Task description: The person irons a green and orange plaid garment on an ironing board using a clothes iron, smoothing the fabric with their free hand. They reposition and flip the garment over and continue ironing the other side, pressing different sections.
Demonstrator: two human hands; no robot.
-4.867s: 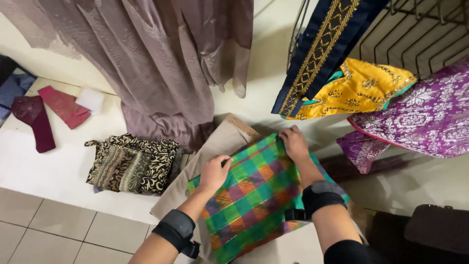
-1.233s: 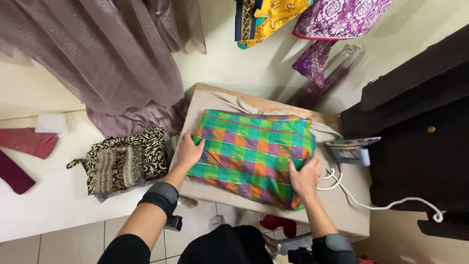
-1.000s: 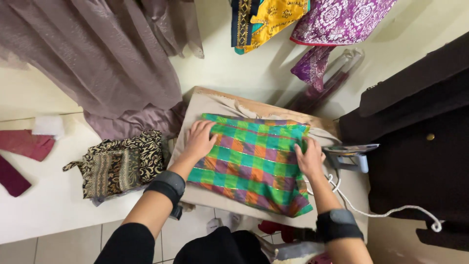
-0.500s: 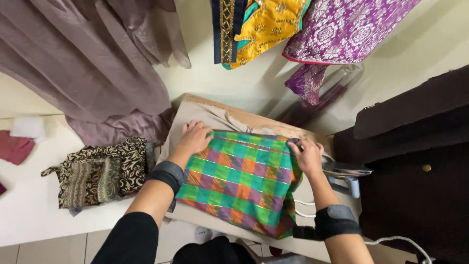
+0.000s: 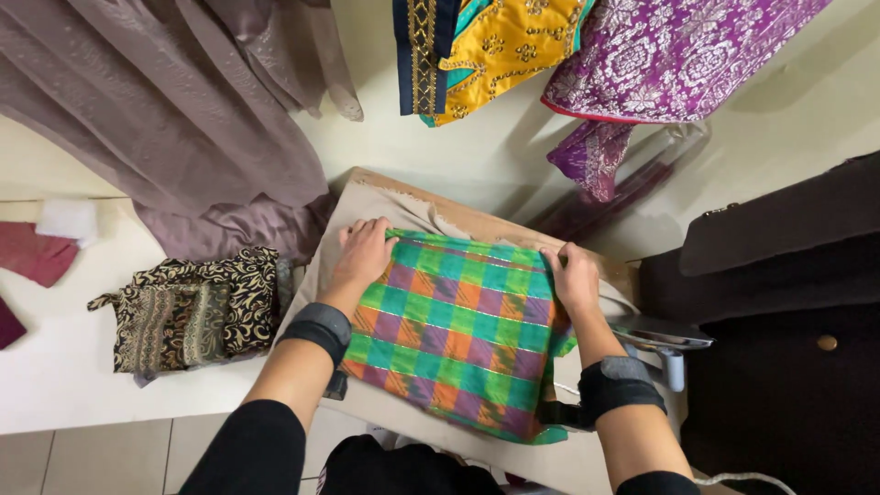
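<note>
the mauve curtain point(image 5: 174, 119) fills 10 to 11 o'clock, hanging down onto the white ledge point(image 5: 64, 367). at 3 o'clock stands a dark cabinet point(image 5: 788, 367). the beige ironing board point(image 5: 394, 408) runs through the centre, and on it lies the checked cloth point(image 5: 458, 330), green, orange and purple, folded flat, its near corner drooping off the board at 5 o'clock. at 12 to 1 o'clock hang a yellow garment point(image 5: 495, 55) and a purple patterned garment point(image 5: 678, 55). a black-and-gold folded cloth point(image 5: 192, 307) sits at 9 o'clock on the ledge. an iron point(image 5: 665, 344) rests at 3 o'clock, just beside the right wrist.

the 2 hands are well apart: the left hand point(image 5: 365, 257) lies flat on the cloth's far left corner at 11 o'clock, the right hand point(image 5: 573, 275) curls over its far right edge at 1 o'clock; whether it pinches the fabric i cannot tell.

risk, as i judge it: the overhanging corner could drag the fold off the board, and the right forearm could knock the iron so close by.
</note>
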